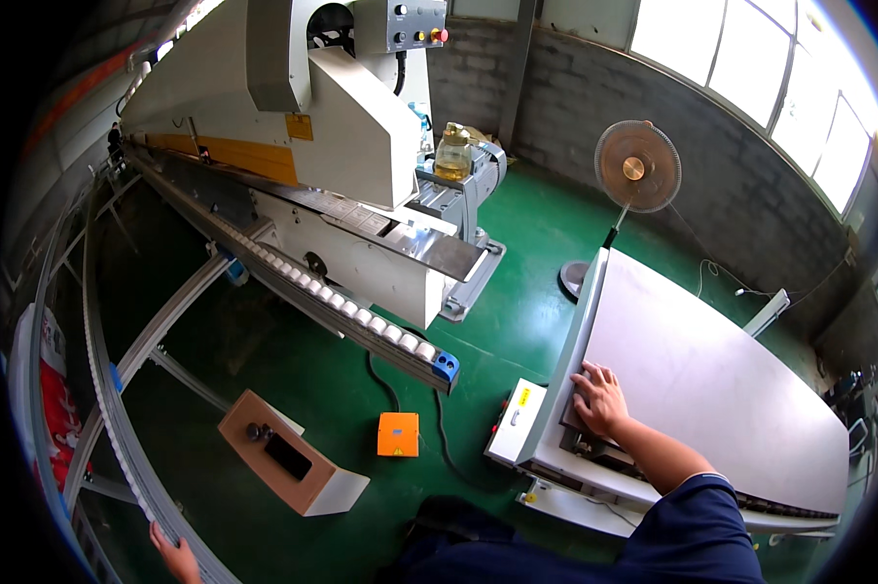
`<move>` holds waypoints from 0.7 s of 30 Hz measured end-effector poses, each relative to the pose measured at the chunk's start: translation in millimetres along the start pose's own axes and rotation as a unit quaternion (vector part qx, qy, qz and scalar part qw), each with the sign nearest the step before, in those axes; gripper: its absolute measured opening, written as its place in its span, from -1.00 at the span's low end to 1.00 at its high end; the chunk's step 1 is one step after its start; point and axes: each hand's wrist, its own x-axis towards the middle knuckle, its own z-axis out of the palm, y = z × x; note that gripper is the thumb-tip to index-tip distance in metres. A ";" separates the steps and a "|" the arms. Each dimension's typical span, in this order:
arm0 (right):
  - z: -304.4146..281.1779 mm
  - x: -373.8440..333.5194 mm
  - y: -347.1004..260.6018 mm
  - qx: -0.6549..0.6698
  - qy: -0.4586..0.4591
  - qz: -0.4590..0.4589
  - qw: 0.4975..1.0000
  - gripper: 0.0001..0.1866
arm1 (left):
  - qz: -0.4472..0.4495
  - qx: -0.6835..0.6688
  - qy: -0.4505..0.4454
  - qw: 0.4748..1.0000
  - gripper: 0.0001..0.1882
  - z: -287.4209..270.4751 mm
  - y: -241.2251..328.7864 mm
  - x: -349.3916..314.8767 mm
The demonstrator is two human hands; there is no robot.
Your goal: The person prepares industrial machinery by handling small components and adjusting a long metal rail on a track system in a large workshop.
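My right hand (600,399) rests with its fingers stretched out on a dark grey plate (574,414), at the left end of a large pale machine table (697,360). Nothing shows in its grip, though part of the plate is under the palm. At the lower left my left hand (176,561) reaches in from the bottom edge. Its fingers are apart beside a long curved roller rail (145,492); whether they touch the rail I cannot tell.
A big white machine (366,136) with a roller rail (361,317) stands ahead. On the green floor are a brown-topped stand (327,450), an orange box (398,434) and cables (443,428). Behind the table stands a fan (635,167). A jar (452,154) sits on the machine's motor.
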 end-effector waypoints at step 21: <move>4.4 5.0 0.7 0.018 -0.013 -0.009 1.000 -0.54 | -0.075 0.048 -0.003 0.996 -0.32 -36.2 81.7 -21.7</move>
